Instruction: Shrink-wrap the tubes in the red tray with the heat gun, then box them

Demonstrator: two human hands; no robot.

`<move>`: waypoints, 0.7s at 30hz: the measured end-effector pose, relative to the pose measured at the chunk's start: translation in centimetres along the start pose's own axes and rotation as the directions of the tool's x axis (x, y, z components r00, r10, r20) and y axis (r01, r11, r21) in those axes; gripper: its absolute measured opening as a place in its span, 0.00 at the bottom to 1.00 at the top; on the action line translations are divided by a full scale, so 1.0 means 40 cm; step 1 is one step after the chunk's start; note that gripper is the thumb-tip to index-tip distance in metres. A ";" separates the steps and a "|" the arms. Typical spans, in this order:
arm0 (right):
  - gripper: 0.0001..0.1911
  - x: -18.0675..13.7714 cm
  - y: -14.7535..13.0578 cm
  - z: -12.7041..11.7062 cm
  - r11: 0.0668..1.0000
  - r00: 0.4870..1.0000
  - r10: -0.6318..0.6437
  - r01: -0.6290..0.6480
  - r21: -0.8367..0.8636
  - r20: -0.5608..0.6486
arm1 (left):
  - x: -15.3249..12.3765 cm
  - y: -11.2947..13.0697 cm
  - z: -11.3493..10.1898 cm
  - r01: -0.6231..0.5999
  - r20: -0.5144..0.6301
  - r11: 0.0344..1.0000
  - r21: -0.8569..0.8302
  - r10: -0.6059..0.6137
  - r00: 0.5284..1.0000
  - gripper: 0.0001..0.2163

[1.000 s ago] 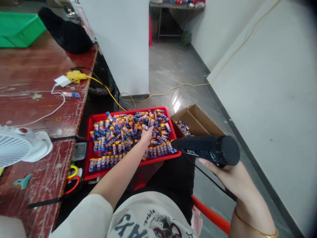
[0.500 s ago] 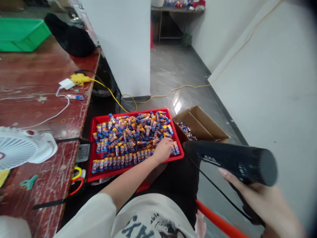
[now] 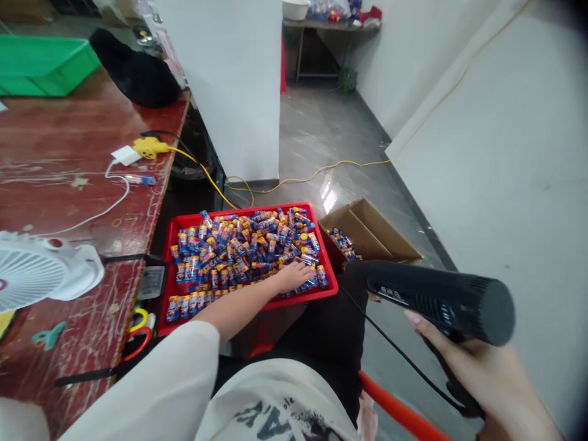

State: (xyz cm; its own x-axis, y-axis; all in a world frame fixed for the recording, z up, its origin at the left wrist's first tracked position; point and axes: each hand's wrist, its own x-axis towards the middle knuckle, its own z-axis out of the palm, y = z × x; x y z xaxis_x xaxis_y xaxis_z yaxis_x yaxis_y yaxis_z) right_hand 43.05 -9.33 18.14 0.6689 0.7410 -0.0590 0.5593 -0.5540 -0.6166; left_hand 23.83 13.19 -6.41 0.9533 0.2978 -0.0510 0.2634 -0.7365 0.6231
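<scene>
the left hand [image 3: 291, 277] lies with fingers loosely spread on the small blue-and-yellow tubes [image 3: 239, 242] at the near right corner of the red tray [image 3: 169, 269]; whether it grips one cannot be told. the right hand [image 3: 473, 361] is clamped round the handle of a black heat gun [image 3: 436, 298], its nozzle pointing at the tray. a cardboard box [image 3: 372, 229] sits just beside the tray, and a white fan [image 3: 41, 272] stands on the red table [image 3: 68, 153].

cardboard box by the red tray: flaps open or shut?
Open. The cardboard box has its flaps spread out, and a few small tubes show inside, next to the red tray.
</scene>
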 end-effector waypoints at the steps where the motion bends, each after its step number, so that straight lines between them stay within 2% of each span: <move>1: 0.23 0.001 -0.006 0.009 1.000 0.999 0.022 -0.022 -0.008 0.030 | -0.016 -0.018 -0.019 0.033 -0.016 0.999 0.023 -0.032 0.999 0.13; 4: 0.24 0.002 -0.004 0.041 0.998 0.988 0.025 -0.033 0.048 0.151 | -0.033 -0.063 -0.079 0.167 -0.117 0.982 0.088 -0.156 0.981 0.18; 8: 0.25 0.006 0.004 0.072 1.000 0.983 0.019 -0.021 0.011 0.184 | -0.005 -0.078 -0.136 0.351 -0.313 0.927 0.131 -0.297 0.902 0.29; 10: 0.25 0.007 0.003 0.071 1.000 0.985 0.021 -0.019 -0.017 0.171 | 0.008 -0.061 -0.145 0.386 -0.374 0.912 0.136 -0.313 0.873 0.33; 13: 0.22 0.004 0.001 0.053 1.000 0.987 -0.005 0.007 -0.008 0.160 | -0.005 -0.022 -0.142 0.365 -0.401 0.920 0.141 -0.284 0.871 0.31; 15: 0.22 0.004 0.000 0.042 1.000 0.983 -0.019 0.023 -0.016 0.183 | -0.046 -0.001 -0.137 0.357 -0.416 0.925 0.129 -0.276 0.866 0.26; 17: 0.23 0.008 0.000 0.041 0.999 0.972 -0.006 0.014 -0.033 0.236 | -0.114 0.007 -0.130 0.387 -0.453 0.917 0.098 -0.305 0.838 0.22; 19: 0.24 0.016 -0.004 0.054 1.000 0.958 0.013 -0.005 -0.030 0.286 | -0.203 0.003 -0.122 0.454 -0.505 0.890 0.048 -0.370 0.779 0.20; 21: 0.26 0.023 -0.009 0.075 1.000 0.948 0.018 -0.019 0.000 0.318 | -0.305 -0.008 -0.112 0.540 -0.559 0.842 -0.019 -0.457 0.692 0.19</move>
State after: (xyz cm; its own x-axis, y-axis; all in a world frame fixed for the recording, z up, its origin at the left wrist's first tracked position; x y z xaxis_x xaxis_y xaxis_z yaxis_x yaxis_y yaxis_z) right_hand 41.99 -7.29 15.96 0.4891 0.8128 -0.3165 0.5465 -0.5684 -0.6150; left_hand 11.45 12.51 -2.49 0.4567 0.8820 0.1162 0.7334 -0.4472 0.5120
